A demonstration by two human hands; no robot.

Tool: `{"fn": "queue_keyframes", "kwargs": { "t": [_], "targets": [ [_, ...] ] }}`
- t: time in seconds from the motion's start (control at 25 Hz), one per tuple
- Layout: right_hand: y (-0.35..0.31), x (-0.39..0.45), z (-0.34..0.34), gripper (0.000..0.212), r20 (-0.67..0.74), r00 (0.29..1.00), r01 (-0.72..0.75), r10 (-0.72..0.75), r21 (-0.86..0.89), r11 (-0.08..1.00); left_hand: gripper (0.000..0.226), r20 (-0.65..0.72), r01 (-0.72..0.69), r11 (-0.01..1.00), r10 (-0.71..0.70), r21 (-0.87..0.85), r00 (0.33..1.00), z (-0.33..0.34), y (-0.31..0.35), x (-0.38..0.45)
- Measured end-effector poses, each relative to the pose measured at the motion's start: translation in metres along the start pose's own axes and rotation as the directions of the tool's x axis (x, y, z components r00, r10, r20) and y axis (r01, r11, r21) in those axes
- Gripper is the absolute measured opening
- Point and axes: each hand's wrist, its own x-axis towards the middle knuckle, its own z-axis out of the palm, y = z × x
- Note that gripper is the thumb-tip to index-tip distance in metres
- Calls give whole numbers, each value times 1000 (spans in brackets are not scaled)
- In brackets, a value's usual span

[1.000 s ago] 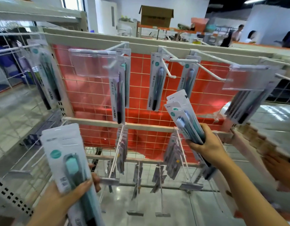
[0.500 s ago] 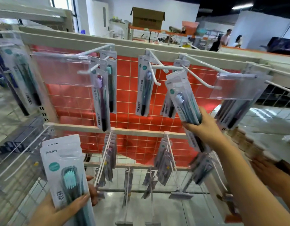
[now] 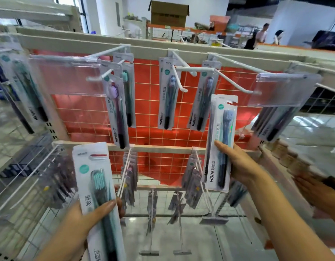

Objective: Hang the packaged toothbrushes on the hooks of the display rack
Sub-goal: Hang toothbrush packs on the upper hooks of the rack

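My right hand [image 3: 238, 162] grips a small stack of packaged toothbrushes [image 3: 220, 140], held upright below and left of a white hook [image 3: 236, 82] on the red grid rack [image 3: 149, 102]. The front pack shows a blue brush. My left hand [image 3: 83, 221] holds another stack of toothbrush packs [image 3: 95, 187] low at the left, thumb across the front; its top pack has a teal-bristled brush. Packs hang on the upper hooks: a purple one [image 3: 116, 110], a teal one [image 3: 127, 91], a middle one [image 3: 167, 93] and one further right [image 3: 204, 97].
Clear price-tag holders [image 3: 63, 74] [image 3: 283, 89] hang at the hook tips. Lower hooks [image 3: 125, 176] carry more packs. Another person's hand [image 3: 317, 189] reaches in at the right. Side racks hold packs at the left [image 3: 25, 91] and right [image 3: 270, 123].
My right hand has lowered its packs from up against the hook to below it and turned them upright. My left hand's stack has risen slightly.
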Motion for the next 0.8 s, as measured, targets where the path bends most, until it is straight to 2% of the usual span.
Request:
{"fn": "queue_keyframes", "kwargs": {
  "t": [0.08,0.16,0.24,0.36,0.44,0.56,0.68,0.8],
  "targets": [
    [3,-2,-7,54,-23,999,-26,27,32,999,96,21,38,999,-38,4,999,6,-4,5],
    [7,-5,-12,72,-59,996,-59,59,16,998,96,31,107,993,-106,-50,994,16,-4,7],
    [11,-9,-16,96,-87,994,-74,73,-7,997,75,58,152,984,-147,-89,987,24,-1,8],
    [12,-13,-21,102,-108,993,-50,49,-9,999,42,43,126,985,-121,-118,992,34,1,6],
    [9,-16,-22,96,-110,994,-21,19,-10,1000,7,22,105,982,-103,-159,994,36,2,5],
    [5,-19,-22,88,-113,994,-4,9,41,999,12,35,123,978,-119,-169,992,35,0,4],
    [9,-22,-15,82,-58,997,-37,42,80,996,13,59,163,968,-155,-191,986,35,0,3],
    [14,-30,-8,42,-9,994,-106,108,105,989,16,89,196,955,-181,-223,980,34,-5,2]
  ]
}}
